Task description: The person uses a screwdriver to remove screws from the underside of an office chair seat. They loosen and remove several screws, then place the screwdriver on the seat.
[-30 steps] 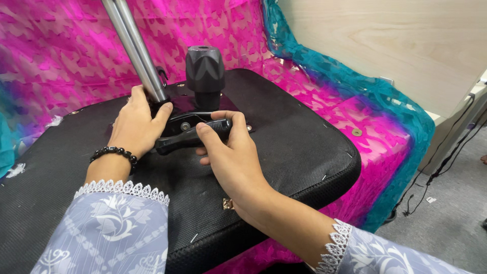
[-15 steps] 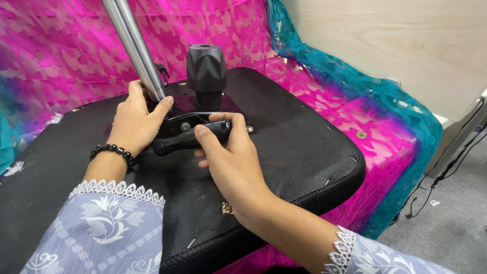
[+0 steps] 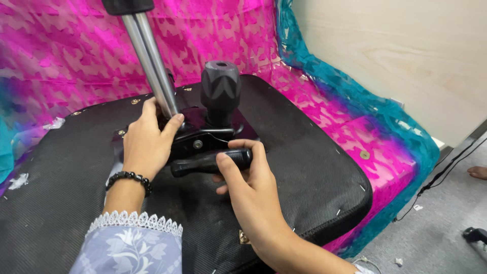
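While the left hand [image 3: 147,142] gripped the steel tube's [image 3: 152,61] base, the right hand [image 3: 248,185] closed around a ribbed black lever [image 3: 203,163] beside the knob [image 3: 220,89].

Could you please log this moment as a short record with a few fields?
left hand: left hand grips the base of the metal rod
right hand: right hand closed around the black lever handle
between them: black mechanism plate with a ribbed black knob standing up
support: upturned black seat underside on pink and teal cloth
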